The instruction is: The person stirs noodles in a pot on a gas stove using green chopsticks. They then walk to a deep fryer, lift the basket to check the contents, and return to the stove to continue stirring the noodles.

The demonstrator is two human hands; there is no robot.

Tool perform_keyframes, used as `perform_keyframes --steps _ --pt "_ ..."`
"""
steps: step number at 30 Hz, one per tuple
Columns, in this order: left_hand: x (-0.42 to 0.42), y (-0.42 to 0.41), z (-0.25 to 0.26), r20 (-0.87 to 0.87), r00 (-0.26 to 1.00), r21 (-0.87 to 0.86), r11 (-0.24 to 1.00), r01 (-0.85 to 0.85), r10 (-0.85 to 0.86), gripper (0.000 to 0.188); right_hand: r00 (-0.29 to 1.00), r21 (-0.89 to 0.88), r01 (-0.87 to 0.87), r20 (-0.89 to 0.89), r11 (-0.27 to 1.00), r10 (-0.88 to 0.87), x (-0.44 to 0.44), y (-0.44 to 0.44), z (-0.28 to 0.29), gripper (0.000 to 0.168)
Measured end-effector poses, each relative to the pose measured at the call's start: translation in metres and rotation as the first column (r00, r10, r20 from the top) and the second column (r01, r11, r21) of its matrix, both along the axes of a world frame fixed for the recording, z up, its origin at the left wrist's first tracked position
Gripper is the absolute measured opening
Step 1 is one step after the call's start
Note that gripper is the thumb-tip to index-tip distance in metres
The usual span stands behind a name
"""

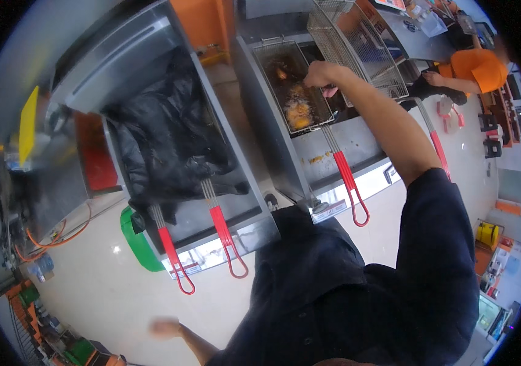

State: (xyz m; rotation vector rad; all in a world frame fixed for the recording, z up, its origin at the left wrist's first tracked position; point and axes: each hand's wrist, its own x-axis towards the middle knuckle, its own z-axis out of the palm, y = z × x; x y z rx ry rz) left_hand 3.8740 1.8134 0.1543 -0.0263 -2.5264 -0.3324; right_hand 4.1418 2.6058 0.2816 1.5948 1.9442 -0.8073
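Note:
My right hand (326,76) reaches over the right-hand deep fryer, above the inner edge of a wire fry basket (321,127). Its fingers are bent, and whether anything sits in them is hidden. Down in the dark oil, golden pieces of food (299,115) bubble inside that basket. The basket's red handle (344,170) sticks out over the fryer's front. A second wire basket (372,50) is propped up beside my forearm. Low on the left, my left hand (165,327) hangs over the floor, away from the fryers; blur hides its fingers.
Black plastic sheeting (164,123) covers the left fryer, where two red basket handles (222,224) jut forward. A green bin (137,242) stands beside it. An orange hose (59,238) crosses the floor. At upper right, a person in an orange shirt (475,68) is by a counter (407,34).

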Motion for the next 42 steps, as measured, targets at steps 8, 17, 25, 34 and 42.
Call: perform_keyframes --steps 8,17,25,34,42 --pt "0.105 -0.078 -0.079 0.564 0.752 -0.4 0.91 -0.112 0.34 0.048 0.76 0.23 -0.591 0.481 0.774 0.437 0.027 -0.049 0.039 0.034" --pt "0.108 -0.038 -0.085 0.955 0.23 -0.116 0.949 -0.292 0.187 0.041 0.675 0.229 -0.714 0.477 0.662 0.563 0.039 -0.06 -0.031 0.036" --pt "0.1 -0.025 -0.104 0.994 0.046 -0.075 0.921 -0.382 0.1 0.038 0.895 0.174 -0.402 0.282 0.899 0.346 0.058 -0.057 0.03 0.028" --pt "0.085 -0.025 -0.126 1.0 0.004 0.001 0.919 -0.393 0.001 0.043 0.629 0.267 -0.754 0.554 0.6 0.545 0.065 -0.069 -0.041 0.024" --pt "0.08 -0.014 -0.136 0.998 -0.047 0.012 0.922 -0.388 -0.033 0.048 0.936 -0.052 -0.224 0.265 0.973 0.23 0.047 -0.062 0.026 0.027"
